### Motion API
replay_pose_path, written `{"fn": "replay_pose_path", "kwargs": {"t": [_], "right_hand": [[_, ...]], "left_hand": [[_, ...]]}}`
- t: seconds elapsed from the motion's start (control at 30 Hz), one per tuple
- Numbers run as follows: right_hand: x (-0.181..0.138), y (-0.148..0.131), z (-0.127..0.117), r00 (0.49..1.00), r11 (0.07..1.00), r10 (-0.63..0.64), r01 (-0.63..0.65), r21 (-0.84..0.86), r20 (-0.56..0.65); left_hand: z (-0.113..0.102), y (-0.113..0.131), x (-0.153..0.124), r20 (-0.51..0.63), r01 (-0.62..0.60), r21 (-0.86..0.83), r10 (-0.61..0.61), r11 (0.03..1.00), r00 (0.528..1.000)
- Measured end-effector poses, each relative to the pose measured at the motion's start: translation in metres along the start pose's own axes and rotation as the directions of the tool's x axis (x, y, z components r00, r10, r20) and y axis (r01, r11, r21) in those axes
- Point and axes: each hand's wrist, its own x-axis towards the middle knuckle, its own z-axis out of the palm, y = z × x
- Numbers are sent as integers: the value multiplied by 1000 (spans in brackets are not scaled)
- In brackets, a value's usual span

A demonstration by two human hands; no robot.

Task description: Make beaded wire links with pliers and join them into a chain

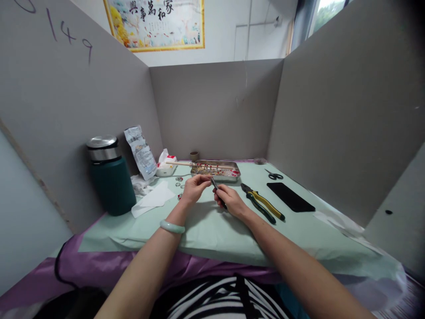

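Observation:
My left hand [194, 187] is pinched shut on something too small to name, held just above the pale green table cover [206, 226]. My right hand [229, 200] grips small dark pliers [215, 186], whose tip points up toward the left fingertips. A pale green bangle [171, 227] sits on my left wrist. A metal tray [217, 170] of small red and silver beads stands just beyond the hands. Several small metal rings [179, 180] lie on the cover left of the hands.
Yellow-handled pliers [264, 203], a black phone [290, 196] and small scissors [274, 175] lie to the right. A dark green flask [109, 175], a plastic packet [141, 153], white tissue [152, 198] and a small white box [166, 167] stand left. Grey partition walls enclose three sides.

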Motion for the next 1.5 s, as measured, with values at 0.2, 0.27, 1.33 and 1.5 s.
{"fn": "replay_pose_path", "kwargs": {"t": [0.2,0.27,1.33,1.5], "right_hand": [[1,0,0,1000,999,30,-30,27,-5],[2,-3,1,999,998,41,-42,55,11],[4,-6,5,991,984,131,-131,117,5],[4,1,6,996,994,92,-91,56,-15]], "left_hand": [[1,3,-1,-11,21,6,-21,1000,1000],[2,5,-1,-24,51,-42,-52,998,998],[7,6,-2,-46,183,-153,-192,971,980],[5,5,-2,-37,238,-143,-245,961,969]]}}
